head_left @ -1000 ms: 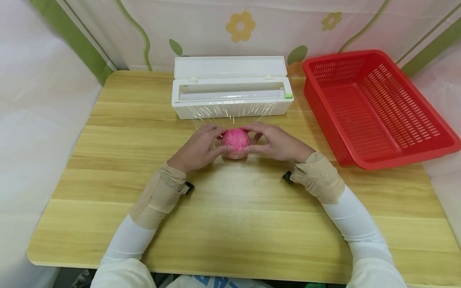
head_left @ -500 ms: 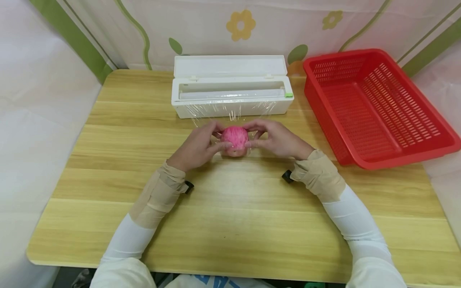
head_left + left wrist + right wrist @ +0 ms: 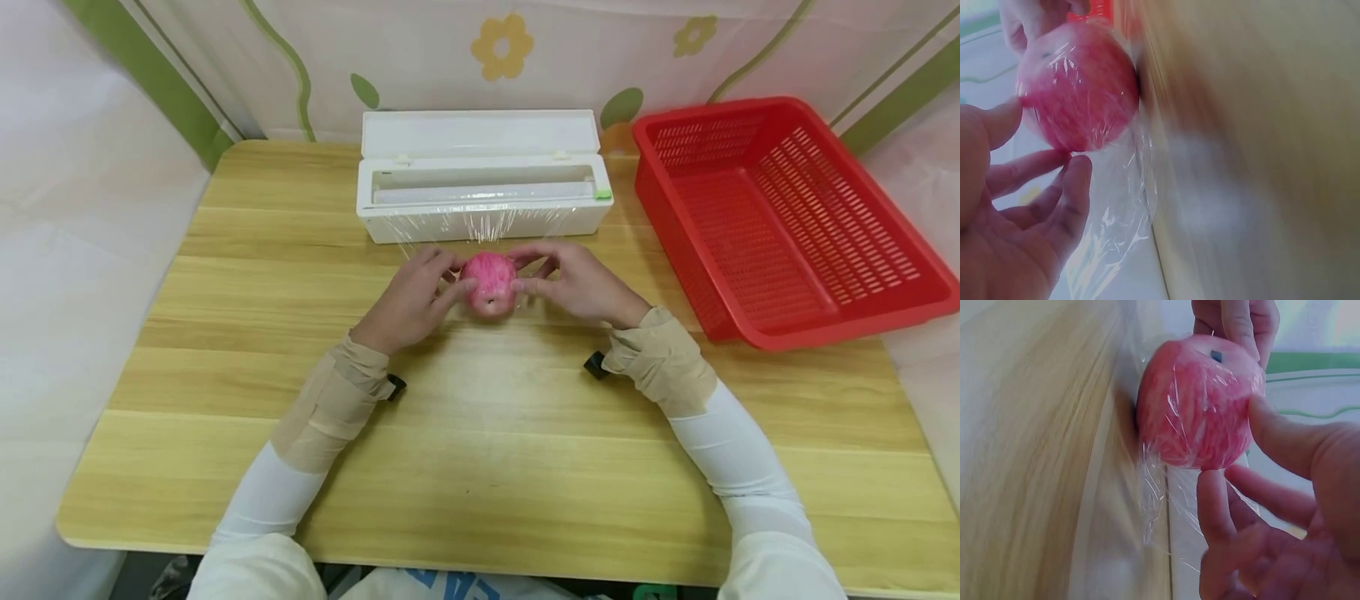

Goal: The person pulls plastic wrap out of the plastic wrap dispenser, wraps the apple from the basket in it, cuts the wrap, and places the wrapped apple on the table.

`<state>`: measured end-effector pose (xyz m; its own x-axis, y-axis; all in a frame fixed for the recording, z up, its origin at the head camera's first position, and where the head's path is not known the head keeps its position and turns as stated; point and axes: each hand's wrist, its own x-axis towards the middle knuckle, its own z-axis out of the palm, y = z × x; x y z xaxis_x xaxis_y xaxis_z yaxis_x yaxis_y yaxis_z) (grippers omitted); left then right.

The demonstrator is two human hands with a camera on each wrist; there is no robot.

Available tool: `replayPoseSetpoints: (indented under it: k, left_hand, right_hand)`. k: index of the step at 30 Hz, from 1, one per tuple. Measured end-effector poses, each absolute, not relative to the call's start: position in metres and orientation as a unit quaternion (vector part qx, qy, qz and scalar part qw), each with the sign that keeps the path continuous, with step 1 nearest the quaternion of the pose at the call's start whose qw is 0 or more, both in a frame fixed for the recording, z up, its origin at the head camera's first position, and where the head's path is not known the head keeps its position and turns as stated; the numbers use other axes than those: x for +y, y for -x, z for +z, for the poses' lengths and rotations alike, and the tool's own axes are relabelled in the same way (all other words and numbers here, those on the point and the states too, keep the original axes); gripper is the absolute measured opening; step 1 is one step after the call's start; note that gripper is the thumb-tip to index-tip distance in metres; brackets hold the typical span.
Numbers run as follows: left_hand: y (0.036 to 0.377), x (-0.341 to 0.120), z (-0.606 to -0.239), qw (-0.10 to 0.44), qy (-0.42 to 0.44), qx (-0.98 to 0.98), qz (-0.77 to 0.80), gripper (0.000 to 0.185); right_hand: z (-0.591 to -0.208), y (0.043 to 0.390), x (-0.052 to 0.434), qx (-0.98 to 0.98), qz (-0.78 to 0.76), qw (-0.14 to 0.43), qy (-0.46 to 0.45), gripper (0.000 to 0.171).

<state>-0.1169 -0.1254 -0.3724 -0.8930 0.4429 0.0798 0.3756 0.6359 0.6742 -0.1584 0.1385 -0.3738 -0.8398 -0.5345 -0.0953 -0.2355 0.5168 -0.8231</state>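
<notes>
A pink-red apple sits on the table, with glossy cling film over its skin. My left hand holds the apple's left side between thumb and fingertips. From the other side my right hand grips it the same way, thumb on the near face in the right wrist view. A dark dimple in the apple faces my body. Stretched film runs from the apple back to a roll in a white dispenser box, whose lid stands raised. The apple's underside is hidden.
A red perforated plastic basket stands at the right of the wooden table. A small green piece sits at the box's right end. Behind everything hangs a flower-printed curtain.
Both hands have rolled the apple a little away from me, toward the box. Its dimple shows more clearly now, and the film between apple and box is shorter.
</notes>
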Motion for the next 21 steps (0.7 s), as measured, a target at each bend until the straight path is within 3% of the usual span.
replayPoseSetpoints:
  k: [9,16,21]
  left_hand:
    - [0.1198,-0.1188,-0.3717,0.041,-0.186,0.899,0.394,0.042]
    - [0.1216,-0.1165,-0.3715,0.031,-0.187,0.893,0.408,0.024]
    - [0.1222,-0.1152,-0.3716,0.02,-0.182,0.899,0.397,0.021]
  right_hand:
    - [-0.3732,0.1586,0.1368,0.852,-0.463,0.162,0.181,0.034]
    - [-0.3722,0.1593,0.1342,0.858,-0.458,0.15,0.178,0.029]
    - [-0.3694,0.1601,0.1311,0.862,-0.453,0.146,0.174,0.026]
